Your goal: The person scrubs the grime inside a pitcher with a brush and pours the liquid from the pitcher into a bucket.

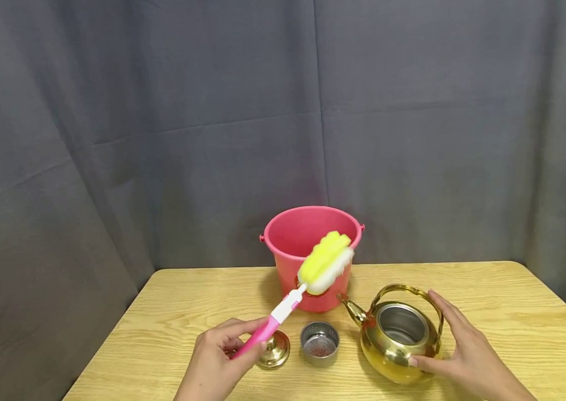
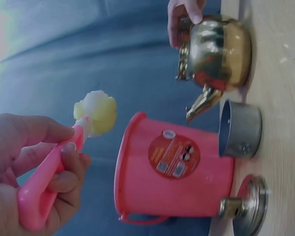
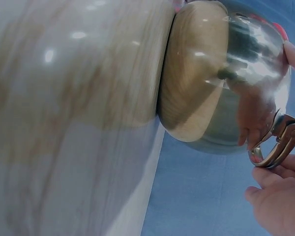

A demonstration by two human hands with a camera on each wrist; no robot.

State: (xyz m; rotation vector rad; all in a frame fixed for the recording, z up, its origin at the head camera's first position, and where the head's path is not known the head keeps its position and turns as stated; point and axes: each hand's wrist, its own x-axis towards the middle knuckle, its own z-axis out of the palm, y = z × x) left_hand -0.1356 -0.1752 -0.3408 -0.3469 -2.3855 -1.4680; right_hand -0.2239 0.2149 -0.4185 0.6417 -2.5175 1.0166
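My left hand (image 1: 221, 356) grips the pink handle (image 2: 42, 189) of a sponge bottle brush (image 1: 326, 264), its yellow-and-white head raised in front of the bucket in the head view. To the right, a shiny gold kettle (image 1: 398, 356) stands lidless on the table, its spout toward the left. My right hand (image 1: 468, 348) holds the kettle at its side, thumb on the shoulder and fingers against the arched handle (image 3: 285, 142). A steel strainer cup (image 1: 320, 342) sits between the hands. Partly hidden behind my left hand lies a gold lid (image 1: 277, 351) with a knob.
A pink bucket (image 1: 288, 273) stands at the back of the wooden table (image 1: 493, 301), a round label on its front. Grey cloth (image 1: 233, 139) hangs behind the table and at both sides.
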